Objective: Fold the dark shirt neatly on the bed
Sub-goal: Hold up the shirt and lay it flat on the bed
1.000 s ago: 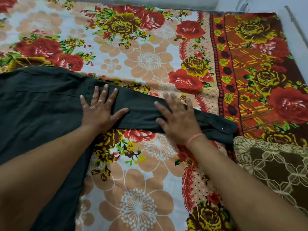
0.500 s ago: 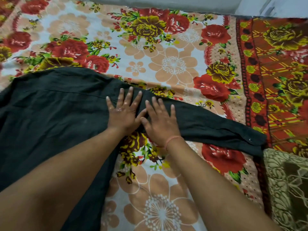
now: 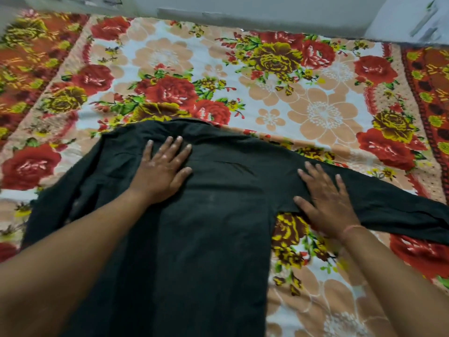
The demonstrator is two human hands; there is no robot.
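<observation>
From the head view, the left hand (image 3: pixel 161 170) lies flat, palm down with fingers spread, on the upper back of the dark shirt (image 3: pixel 194 239), just below the collar. The right hand (image 3: pixel 326 199) is also flat and spread, pressing the base of the right sleeve (image 3: pixel 388 205); neither hand grips the cloth. The shirt lies spread on the floral bedsheet (image 3: pixel 315 105), its sleeve stretching right. Half a second ago both hands sat side by side on the sleeve; now they are well apart, the left having shifted onto the shirt's body.
</observation>
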